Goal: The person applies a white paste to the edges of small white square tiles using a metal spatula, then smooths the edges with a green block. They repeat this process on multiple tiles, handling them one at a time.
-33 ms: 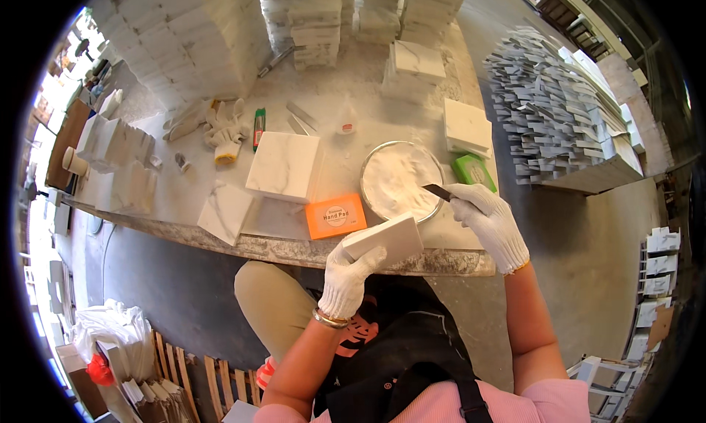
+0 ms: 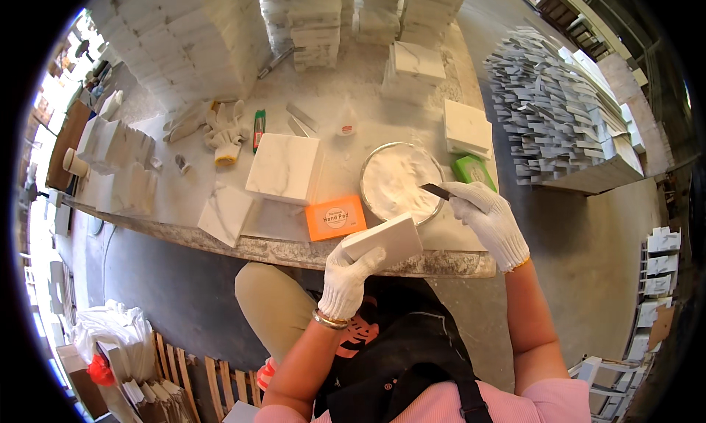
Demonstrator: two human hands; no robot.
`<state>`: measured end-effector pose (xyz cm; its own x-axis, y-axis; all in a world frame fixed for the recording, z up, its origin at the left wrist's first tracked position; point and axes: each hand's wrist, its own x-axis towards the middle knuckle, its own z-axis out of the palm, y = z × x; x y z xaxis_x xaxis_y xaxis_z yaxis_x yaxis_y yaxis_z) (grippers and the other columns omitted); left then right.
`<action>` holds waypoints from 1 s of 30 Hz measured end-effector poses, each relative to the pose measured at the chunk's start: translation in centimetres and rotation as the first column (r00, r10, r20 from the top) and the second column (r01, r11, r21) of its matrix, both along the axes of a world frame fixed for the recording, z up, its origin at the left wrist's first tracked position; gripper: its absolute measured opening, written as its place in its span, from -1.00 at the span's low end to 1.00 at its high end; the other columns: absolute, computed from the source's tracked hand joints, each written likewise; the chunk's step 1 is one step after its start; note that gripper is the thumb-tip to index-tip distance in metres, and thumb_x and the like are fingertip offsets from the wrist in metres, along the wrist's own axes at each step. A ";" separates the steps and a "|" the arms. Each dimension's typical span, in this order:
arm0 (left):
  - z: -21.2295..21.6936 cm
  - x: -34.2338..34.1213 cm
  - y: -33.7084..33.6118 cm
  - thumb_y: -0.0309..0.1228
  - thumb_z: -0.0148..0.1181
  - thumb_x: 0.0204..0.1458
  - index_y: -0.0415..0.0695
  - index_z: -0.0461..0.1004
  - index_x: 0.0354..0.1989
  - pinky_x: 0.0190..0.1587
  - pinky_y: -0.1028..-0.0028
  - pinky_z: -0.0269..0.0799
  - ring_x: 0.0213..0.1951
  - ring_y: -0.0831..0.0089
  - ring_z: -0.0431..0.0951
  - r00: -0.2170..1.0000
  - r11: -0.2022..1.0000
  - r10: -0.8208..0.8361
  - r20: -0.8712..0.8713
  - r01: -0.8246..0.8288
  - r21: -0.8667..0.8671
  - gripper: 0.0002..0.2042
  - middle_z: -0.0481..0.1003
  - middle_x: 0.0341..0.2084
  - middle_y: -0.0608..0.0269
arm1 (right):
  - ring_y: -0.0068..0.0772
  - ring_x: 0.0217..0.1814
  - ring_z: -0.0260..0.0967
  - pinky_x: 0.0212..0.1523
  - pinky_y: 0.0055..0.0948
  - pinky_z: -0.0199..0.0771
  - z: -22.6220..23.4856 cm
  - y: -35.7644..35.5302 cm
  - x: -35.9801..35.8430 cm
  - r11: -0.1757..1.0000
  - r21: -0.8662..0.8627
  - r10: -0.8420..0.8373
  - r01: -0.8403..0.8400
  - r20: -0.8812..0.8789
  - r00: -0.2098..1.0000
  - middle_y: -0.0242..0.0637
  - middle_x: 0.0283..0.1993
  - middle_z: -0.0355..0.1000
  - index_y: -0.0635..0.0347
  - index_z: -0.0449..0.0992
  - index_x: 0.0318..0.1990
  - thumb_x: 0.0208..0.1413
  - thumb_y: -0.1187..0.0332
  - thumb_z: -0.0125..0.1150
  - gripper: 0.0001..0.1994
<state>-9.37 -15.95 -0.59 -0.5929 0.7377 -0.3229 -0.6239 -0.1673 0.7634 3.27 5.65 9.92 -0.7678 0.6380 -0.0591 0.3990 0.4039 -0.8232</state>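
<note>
My left hand (image 2: 348, 276), in a white knitted glove, grips a white marble-look tile (image 2: 390, 244) by its left end. The tile is tilted up over the table's front edge, just before the round bowl. My right hand (image 2: 489, 221), gloved too, is closed round a putty knife whose dark flat blade (image 2: 435, 191) points left over the bowl's right rim. Its handle is hidden in my fingers. White paste or powder (image 2: 401, 180) fills the metal-rimmed bowl (image 2: 363, 174). An orange box (image 2: 335, 218) lies left of the bowl, and a green box (image 2: 473, 171) lies beyond my right hand.
On the stone-topped table (image 2: 294, 250) lie a thick white block (image 2: 284, 167), a loose tile (image 2: 225, 214), spare gloves (image 2: 224, 132), a green-and-red cutter (image 2: 259, 130) and metal blades (image 2: 301, 118). Tall tile stacks (image 2: 180, 40) rise at the back. A pallet of tiles (image 2: 551, 114) stands right.
</note>
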 end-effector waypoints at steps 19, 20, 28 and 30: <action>0.4 -0.2 1.6 -0.54 0.36 0.12 -0.34 0.48 0.14 0.09 0.40 0.53 -0.01 0.41 0.60 0.994 0.997 0.077 0.077 -0.075 -0.031 -0.60 0.61 -0.02 0.11 | -0.60 -0.41 0.40 -0.33 -0.53 0.43 -2.7 3.5 -4.0 0.998 -0.061 0.001 0.004 0.082 0.997 -0.39 -0.36 0.55 0.26 0.67 -0.13 0.15 0.39 0.29 -0.80; 0.5 -0.2 1.8 -0.55 0.36 0.12 -0.34 0.48 0.14 0.09 0.40 0.53 -0.01 0.41 0.60 0.993 0.996 0.078 0.084 -0.076 -0.037 -0.60 0.61 -0.02 0.11 | -0.58 -0.38 0.42 -0.31 -0.51 0.44 -3.0 3.6 -4.0 0.994 -0.108 0.005 0.003 0.074 0.997 -0.36 -0.36 0.56 0.27 0.67 -0.12 0.15 0.38 0.28 -0.79; 0.0 -0.1 2.2 -0.55 0.36 0.12 -0.34 0.50 0.13 0.10 0.42 0.51 -0.02 0.42 0.60 0.991 0.992 0.120 0.065 -0.117 -0.047 -0.61 0.61 -0.03 0.11 | -0.65 -0.45 0.34 -0.42 -0.61 0.31 -0.6 3.2 -3.3 0.919 -0.389 -0.069 0.065 0.005 0.998 -0.42 -0.38 0.51 0.30 0.66 -0.12 0.13 0.38 0.32 -0.77; 0.0 -0.1 2.3 -0.54 0.36 0.12 -0.34 0.50 0.13 0.10 0.42 0.51 -0.02 0.43 0.60 0.991 0.992 0.120 0.063 -0.117 -0.044 -0.61 0.62 -0.03 0.11 | -0.66 -0.45 0.35 -0.43 -0.62 0.31 0.7 2.8 -3.1 0.920 -0.386 -0.073 0.070 0.007 0.997 -0.41 -0.37 0.52 0.30 0.66 -0.13 0.12 0.38 0.32 -0.78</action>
<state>-9.45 -13.68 -0.58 -0.6522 0.6491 -0.3915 -0.6501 -0.2133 0.7293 0.20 8.44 10.60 -0.7223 0.6200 -0.3063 0.4081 0.0246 -0.9126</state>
